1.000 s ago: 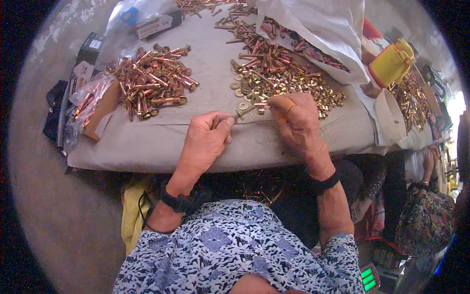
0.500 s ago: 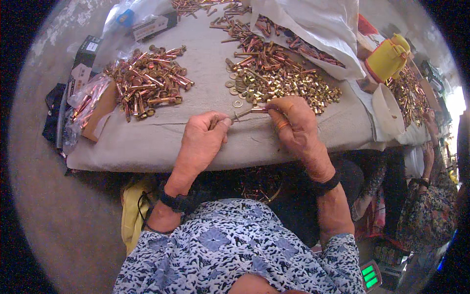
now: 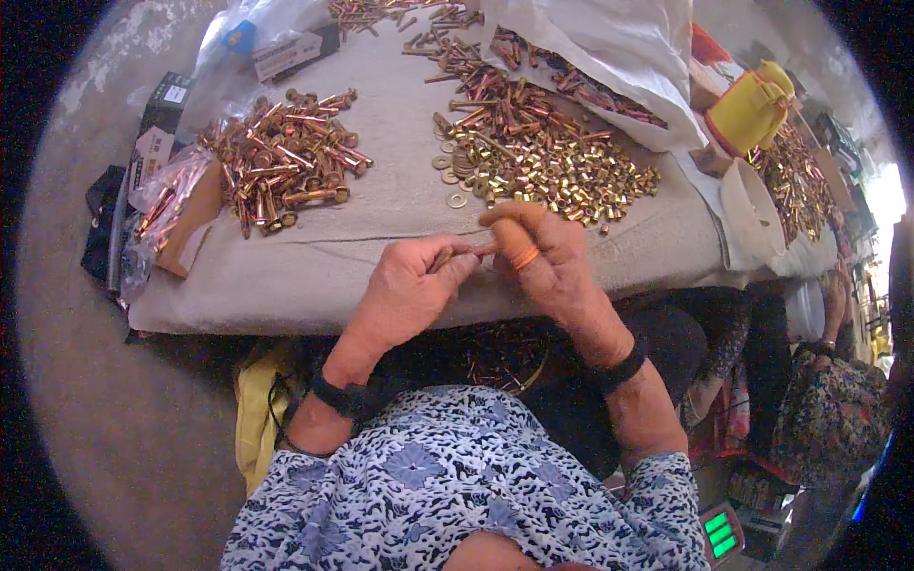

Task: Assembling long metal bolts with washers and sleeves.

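Over the front of the cloth-covered table, my left hand [image 3: 416, 284] pinches a thin copper-coloured bolt [image 3: 486, 249] between thumb and fingers. The right end of the bolt runs into the curled fingers of my right hand [image 3: 550, 259], which wear orange bands; that end is hidden. Just beyond lies a heap of small brass-coloured nuts [image 3: 557, 171], with flat washers [image 3: 456, 201] at its left edge. Copper-coloured bolts [image 3: 519, 109] lie behind the nuts. A separate pile of bolts with washers on them [image 3: 286, 157] rests to the left.
A white sack [image 3: 609, 57] spills bolts at the back. On the right are a yellow jug [image 3: 750, 109], a white tub [image 3: 752, 209] and another heap of bolts [image 3: 798, 186]. A cardboard box [image 3: 190, 224] stands at the left edge. Another person's arm [image 3: 836, 305] shows far right.
Both hands have drawn closer together and the right has come left and slightly nearer. Less of the bolt shows between them; the washer seen on it earlier is now hidden.
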### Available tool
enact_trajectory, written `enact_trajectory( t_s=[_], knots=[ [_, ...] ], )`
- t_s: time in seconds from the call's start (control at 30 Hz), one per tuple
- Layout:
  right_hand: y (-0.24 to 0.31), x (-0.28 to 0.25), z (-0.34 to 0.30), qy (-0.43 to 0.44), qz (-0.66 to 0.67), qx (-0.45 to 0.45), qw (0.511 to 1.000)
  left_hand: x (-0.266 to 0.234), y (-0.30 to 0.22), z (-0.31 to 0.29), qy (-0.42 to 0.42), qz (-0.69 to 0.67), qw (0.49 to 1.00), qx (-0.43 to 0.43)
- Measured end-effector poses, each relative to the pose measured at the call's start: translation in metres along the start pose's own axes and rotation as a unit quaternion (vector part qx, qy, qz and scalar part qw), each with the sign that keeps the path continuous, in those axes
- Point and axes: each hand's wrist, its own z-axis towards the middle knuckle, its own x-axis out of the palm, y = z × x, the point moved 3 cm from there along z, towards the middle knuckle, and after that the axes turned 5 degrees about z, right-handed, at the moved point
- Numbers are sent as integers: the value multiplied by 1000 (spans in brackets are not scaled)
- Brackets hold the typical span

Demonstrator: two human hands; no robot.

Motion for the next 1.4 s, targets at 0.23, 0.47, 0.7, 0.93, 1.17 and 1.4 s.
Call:
enact_trajectory(
  t_s=[0.23, 0.47, 0.7, 0.93, 1.17, 1.4],
  knots=[
    [-24, -4, 28, 2, -410, -114, 905, -6, -5, 1, -8, -86, 990, -109],
    [-17, -3, 23, -17, -368, -98, 924, -8, -5, 1, -6, -91, 987, -130],
    [-24, -14, 12, -39, -292, -141, 945, -6, -4, 2, -8, -77, 991, -109],
    [-18, -14, 7, -39, -105, -89, 990, -6, -7, 4, -16, -18, 997, -79],
    [-3, -11, 8, 6, -92, -117, 989, -5, -3, 5, -6, 5, 998, -60],
    [-10, -13, 6, 4, -95, -101, 990, -4, -5, 5, -14, -13, 997, -73]
  ],
)
